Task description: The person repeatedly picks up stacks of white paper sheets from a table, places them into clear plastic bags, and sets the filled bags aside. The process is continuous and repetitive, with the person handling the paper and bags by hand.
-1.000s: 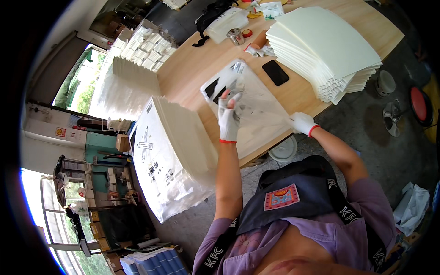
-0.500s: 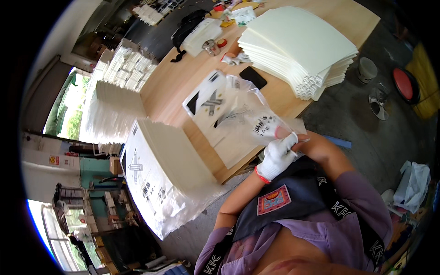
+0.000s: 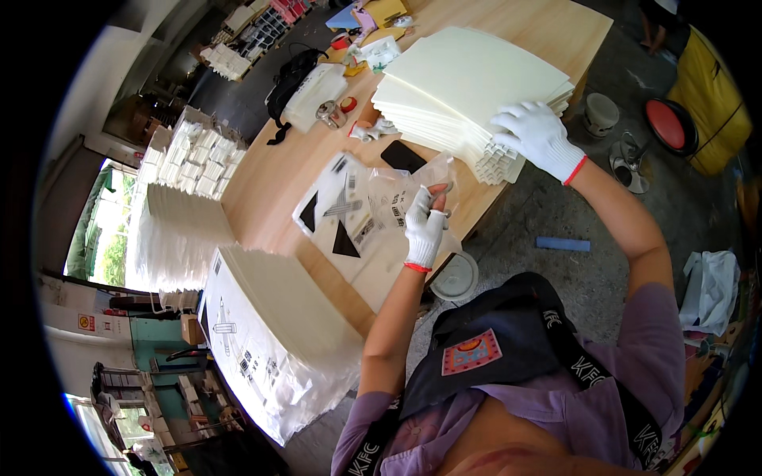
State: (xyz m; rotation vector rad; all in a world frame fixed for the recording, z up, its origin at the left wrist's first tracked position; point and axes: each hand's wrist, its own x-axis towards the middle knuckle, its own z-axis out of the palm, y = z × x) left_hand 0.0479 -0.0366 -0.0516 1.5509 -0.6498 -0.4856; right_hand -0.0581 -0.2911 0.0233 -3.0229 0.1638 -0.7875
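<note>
My left hand [image 3: 425,225], in a white glove with the thumb and finger tips bare, pinches the mouth of a clear printed plastic bag [image 3: 379,190]. The bag lies toward the table's front edge, over other flat printed bags [image 3: 321,208]. My right hand [image 3: 538,136], gloved in white, has its fingers spread at the near right corner of a tall stack of off-white paper sheets [image 3: 476,71]. Whether it presses on the sheets I cannot tell. Beside the bag lies a black phone [image 3: 403,156].
Bagged paper stacks [image 3: 294,317] stand at the table's left side, with more wrapped stacks [image 3: 178,222] behind. A glass jar [image 3: 330,115], a red tape roll [image 3: 348,104] and a spare glove [image 3: 371,130] lie farther back. A white bucket [image 3: 456,276] stands below the table edge.
My right hand has moved from beside my left hand out to the paper stack. My left hand has shifted left and away from my body, still gripping the bag. The view has turned.
</note>
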